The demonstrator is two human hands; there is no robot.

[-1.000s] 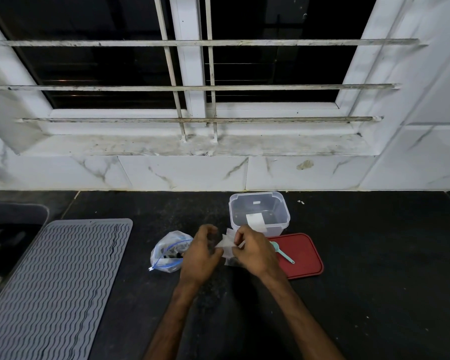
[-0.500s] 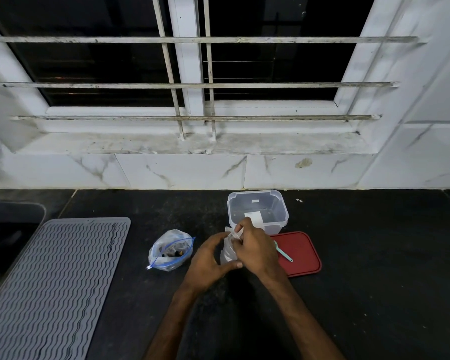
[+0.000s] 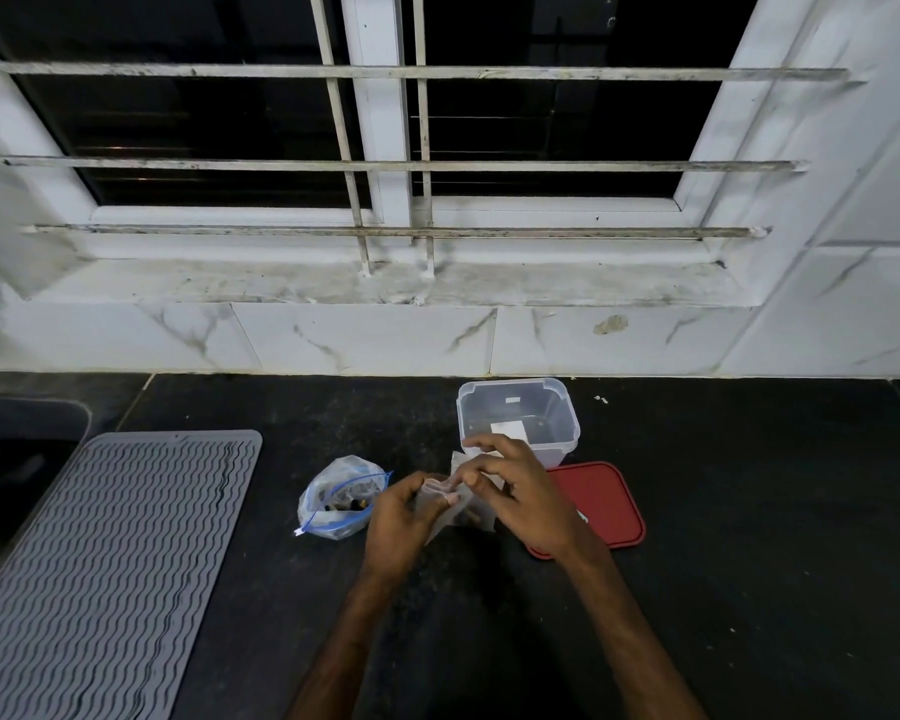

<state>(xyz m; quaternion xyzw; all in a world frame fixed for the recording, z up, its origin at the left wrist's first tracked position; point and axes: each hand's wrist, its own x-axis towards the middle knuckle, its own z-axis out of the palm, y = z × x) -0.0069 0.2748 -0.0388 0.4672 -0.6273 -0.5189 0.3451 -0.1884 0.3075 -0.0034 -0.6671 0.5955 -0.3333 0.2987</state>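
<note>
A small clear plastic pouch with dark bits inside stands on the black counter between my hands. My left hand pinches its top edge from the left. My right hand pinches the same edge with thumb and forefinger, the other fingers spread above it. A clear zip bag with a blue seal and dark pieces lies just left of my left hand. Behind my right hand sits a clear lidless box with a white label inside. Its red lid lies flat to the right, partly under my right wrist.
A grey ribbed drying mat covers the counter's left side, with a dark sink beyond it. A white tiled wall and a barred window sill run along the back. The black counter extends to the right.
My hands have shifted on the pouch: the right hand's fingers have spread and lifted off it, and the left hand has come up to pinch the top edge.
</note>
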